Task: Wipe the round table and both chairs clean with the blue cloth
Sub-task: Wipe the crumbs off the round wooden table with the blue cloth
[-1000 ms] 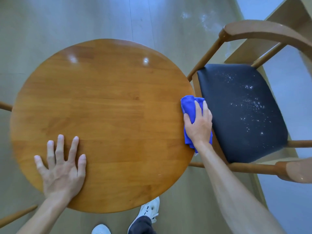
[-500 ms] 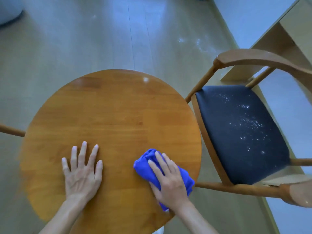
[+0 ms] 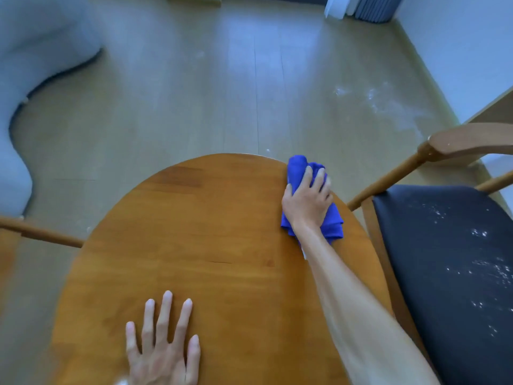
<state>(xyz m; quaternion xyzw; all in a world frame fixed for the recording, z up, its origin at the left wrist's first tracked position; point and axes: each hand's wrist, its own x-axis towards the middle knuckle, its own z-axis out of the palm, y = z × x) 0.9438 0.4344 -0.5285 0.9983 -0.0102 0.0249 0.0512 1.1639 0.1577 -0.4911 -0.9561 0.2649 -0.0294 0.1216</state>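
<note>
The round wooden table [image 3: 211,245] fills the lower middle of the head view. My right hand [image 3: 306,201] grips the bunched blue cloth [image 3: 298,169] at the table's far right edge, with part of the cloth trailing under my wrist. My left hand [image 3: 162,348] rests flat on the near part of the tabletop, fingers spread. To the right stands a wooden chair with a black seat [image 3: 449,273] speckled with white dust. A wooden rail of the second chair [image 3: 41,234] pokes in from the left.
White dust lies on the wood floor [image 3: 388,104] beyond the right chair. A pale grey upholstered piece [image 3: 33,51] curves along the far left. A wall and a light wooden desk edge [image 3: 497,107] bound the right side.
My right hand has swept the cloth from the table's near middle out to its far right edge. The camera has tilted up, showing more floor. My left hand stays flat on the table.
</note>
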